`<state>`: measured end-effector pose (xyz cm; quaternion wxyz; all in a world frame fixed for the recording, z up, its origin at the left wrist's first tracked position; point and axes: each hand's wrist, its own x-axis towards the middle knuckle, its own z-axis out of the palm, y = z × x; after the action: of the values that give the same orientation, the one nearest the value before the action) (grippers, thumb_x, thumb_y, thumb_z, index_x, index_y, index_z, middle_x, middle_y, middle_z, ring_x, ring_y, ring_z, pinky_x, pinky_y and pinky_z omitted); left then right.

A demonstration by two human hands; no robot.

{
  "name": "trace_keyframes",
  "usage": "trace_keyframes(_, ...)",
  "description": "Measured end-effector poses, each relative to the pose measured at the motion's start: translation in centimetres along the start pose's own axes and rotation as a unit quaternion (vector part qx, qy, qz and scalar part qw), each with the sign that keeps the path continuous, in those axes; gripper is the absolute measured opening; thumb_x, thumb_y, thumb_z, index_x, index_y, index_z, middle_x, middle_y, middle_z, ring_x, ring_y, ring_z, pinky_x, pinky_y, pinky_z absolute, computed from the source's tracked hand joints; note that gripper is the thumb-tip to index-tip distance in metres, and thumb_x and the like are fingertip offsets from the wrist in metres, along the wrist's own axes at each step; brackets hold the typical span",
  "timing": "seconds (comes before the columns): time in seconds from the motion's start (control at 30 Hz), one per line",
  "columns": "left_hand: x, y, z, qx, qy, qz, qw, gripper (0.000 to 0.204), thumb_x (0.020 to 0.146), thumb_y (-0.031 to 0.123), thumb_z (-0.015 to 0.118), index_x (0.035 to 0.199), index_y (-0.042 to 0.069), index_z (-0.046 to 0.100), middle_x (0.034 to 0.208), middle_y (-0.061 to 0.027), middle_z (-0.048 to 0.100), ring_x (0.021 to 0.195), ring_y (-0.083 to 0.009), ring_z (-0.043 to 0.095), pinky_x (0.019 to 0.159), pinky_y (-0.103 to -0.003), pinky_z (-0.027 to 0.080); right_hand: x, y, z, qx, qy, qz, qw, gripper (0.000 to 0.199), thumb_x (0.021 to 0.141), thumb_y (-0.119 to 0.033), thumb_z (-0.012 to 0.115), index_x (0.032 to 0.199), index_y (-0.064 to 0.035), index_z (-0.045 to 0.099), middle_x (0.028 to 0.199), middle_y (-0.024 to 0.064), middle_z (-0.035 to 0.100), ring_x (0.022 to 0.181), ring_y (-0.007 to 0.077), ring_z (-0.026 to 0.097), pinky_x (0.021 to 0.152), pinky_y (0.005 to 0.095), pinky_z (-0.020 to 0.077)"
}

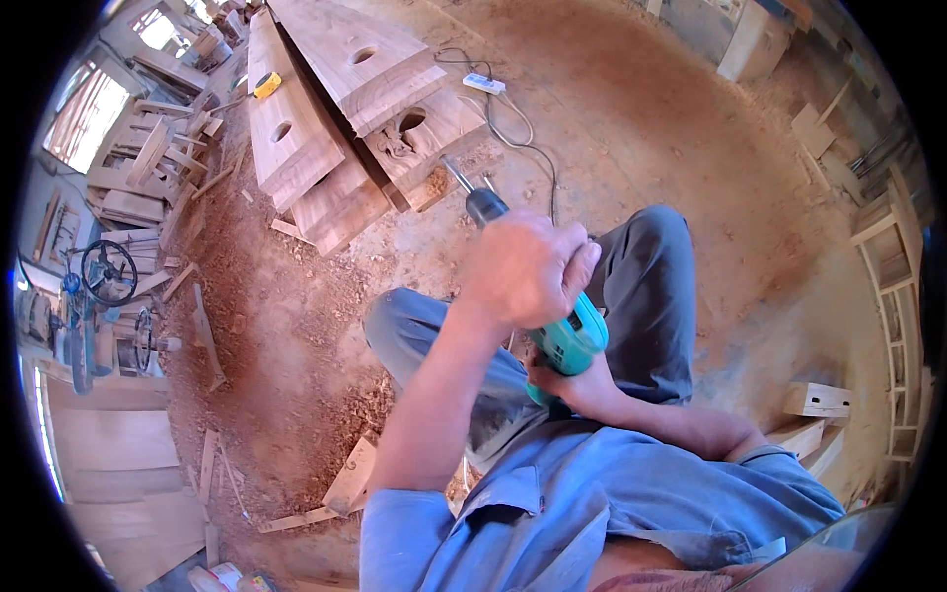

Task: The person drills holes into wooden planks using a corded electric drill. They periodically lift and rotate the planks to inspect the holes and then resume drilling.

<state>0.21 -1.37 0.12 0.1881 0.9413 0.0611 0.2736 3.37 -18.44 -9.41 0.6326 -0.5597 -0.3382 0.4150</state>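
A teal power drill (584, 331) points away from me, its bit angled toward the end of a thick wooden plank (449, 123) with a round hole. Whether the bit touches the wood I cannot tell. Over the drill's body wraps my left hand (518, 268), closed. My right hand (587, 383) is closed around the drill's rear grip, partly hidden by the tool. Another holed plank (365, 44) lies on top of that one. To the left, across a dark gap, a second pair of stacked planks (291, 148) has a similar hole.
A yellow tape measure (267, 85) sits on the left planks. Beyond the right stack, a white power strip (483, 84) trails a grey cord over the dusty floor. Wood shavings and scraps (350, 479) lie at left, near a machine with a handwheel (109, 272). Wooden frames (893, 286) stand at right.
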Motion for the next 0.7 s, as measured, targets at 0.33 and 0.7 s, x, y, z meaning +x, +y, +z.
trace_keyframes(0.33,0.1,0.9,0.5,-0.005,-0.007,0.002,1.000,0.022,0.092,0.024,0.068,0.077,0.008,0.065,0.068,-0.0161,0.062,0.069,-0.0399,0.063,0.067,-0.049,0.048,-1.3,0.1,-1.1,0.026,0.002,0.047,0.999,0.021,0.082,-0.003,0.075,0.101,-0.0055,0.067,0.095,0.0032,0.071,0.087,0.0133,0.067,0.078,0.0322,0.0544)
trace_keyframes(0.7,2.4,7.2,3.3,-0.033,0.114,0.122,0.985,0.013,0.081,0.015,0.076,0.083,0.007,0.066,0.074,-0.0101,0.064,0.074,-0.0302,0.065,0.074,-0.041,0.051,-4.5,-0.6,-6.8,-0.029,0.032,-0.018,0.999,0.035,0.081,0.001,0.075,0.113,-0.0035,0.063,0.099,0.0044,0.070,0.091,0.0151,0.069,0.081,0.0321,0.0553)
